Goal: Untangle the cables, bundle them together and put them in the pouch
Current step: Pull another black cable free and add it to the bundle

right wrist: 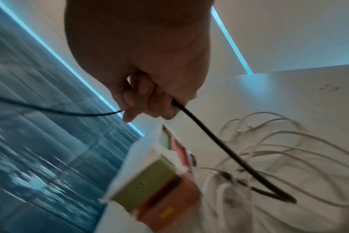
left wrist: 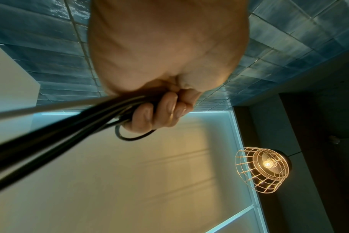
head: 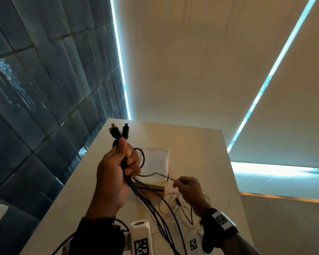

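The left hand (head: 116,170) is fisted round a bunch of black cables (head: 155,208), plugs (head: 119,130) sticking up above the thumb and the lengths trailing down to the tabletop (head: 201,144). The right hand (head: 189,188) pinches one thin black cable (right wrist: 209,134) between curled fingers (right wrist: 130,100); that strand runs across to the left fist on one side and drops into the heap on the other. The heap is mostly white cables (right wrist: 289,149) lying in loose loops on the tabletop, just beside a white pouch (head: 155,162) that seems to sit on a coloured box (right wrist: 159,189); whether the pouch is open cannot be told. Judging from this, untangling is under way and nothing is bundled or pouched yet. The main risk is the thin strand: its low end looks threaded among the white loops, so a quick pull could tighten a knot or drag the whole heap, and perhaps the pouch, toward the edge. A small loop (left wrist: 133,135) also hangs below the left fingers and could snag. The left fist holds several cables at once, and one may slip as more are added
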`<state>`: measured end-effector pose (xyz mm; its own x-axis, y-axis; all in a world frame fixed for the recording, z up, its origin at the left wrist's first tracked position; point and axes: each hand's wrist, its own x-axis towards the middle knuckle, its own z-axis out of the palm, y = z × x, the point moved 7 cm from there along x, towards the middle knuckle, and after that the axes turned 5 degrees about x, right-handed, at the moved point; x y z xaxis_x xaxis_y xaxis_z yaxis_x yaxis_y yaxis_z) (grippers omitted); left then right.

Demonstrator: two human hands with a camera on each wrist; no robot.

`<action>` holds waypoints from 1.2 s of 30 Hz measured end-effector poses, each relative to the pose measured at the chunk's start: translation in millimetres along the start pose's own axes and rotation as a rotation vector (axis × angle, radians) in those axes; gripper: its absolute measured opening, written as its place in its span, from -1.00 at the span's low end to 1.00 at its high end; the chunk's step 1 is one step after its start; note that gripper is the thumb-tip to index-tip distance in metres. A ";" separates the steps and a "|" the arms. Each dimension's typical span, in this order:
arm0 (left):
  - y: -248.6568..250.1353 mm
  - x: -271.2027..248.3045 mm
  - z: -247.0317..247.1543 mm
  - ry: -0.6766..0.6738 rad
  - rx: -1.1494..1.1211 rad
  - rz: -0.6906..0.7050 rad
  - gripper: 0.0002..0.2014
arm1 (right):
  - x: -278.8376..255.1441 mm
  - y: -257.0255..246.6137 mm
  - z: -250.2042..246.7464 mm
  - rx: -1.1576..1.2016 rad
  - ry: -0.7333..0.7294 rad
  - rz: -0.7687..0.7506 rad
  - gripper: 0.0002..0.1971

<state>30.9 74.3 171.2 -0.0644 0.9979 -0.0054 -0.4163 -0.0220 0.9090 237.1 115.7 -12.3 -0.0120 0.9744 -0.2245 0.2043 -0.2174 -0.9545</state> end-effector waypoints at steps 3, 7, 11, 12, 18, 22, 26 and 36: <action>0.5 1.8 1.2 0.006 0.014 0.000 -0.66 | -8.6 -53.2 -3.9 0.272 0.021 -0.085 -0.80; -6.7 4.4 0.5 0.046 0.016 -0.036 -0.65 | -36.2 -127.8 9.1 0.503 -0.156 -0.294 -0.83; -8.1 4.6 -6.1 0.123 0.063 -0.050 -0.65 | -67.2 -167.7 25.8 0.515 -0.346 -0.418 -0.84; -7.9 3.7 -6.7 0.134 0.081 -0.054 -0.65 | -73.1 -172.4 28.5 0.500 -0.378 -0.439 -0.85; -6.2 -3.2 3.4 -0.004 -0.126 -0.122 -0.64 | -82.9 -158.6 43.5 0.336 -0.520 -0.394 -0.82; -1.4 -4.9 7.4 -0.019 -0.194 -0.095 -0.59 | -67.7 -123.5 38.8 0.315 -0.476 -0.240 -0.85; -4.6 -4.7 7.6 -0.010 -0.190 -0.065 -0.61 | -65.8 -107.6 37.8 0.321 -0.474 -0.164 -0.85; 0.1 -6.8 2.3 -0.022 -0.095 -0.017 -0.60 | -38.4 -59.1 37.4 0.117 -0.371 -0.136 -0.82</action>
<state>33.4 67.6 172.4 -0.0371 0.9993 -0.0106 -0.5016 -0.0095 0.8650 188.9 88.9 45.4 -0.3877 0.9126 -0.1296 0.0642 -0.1135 -0.9915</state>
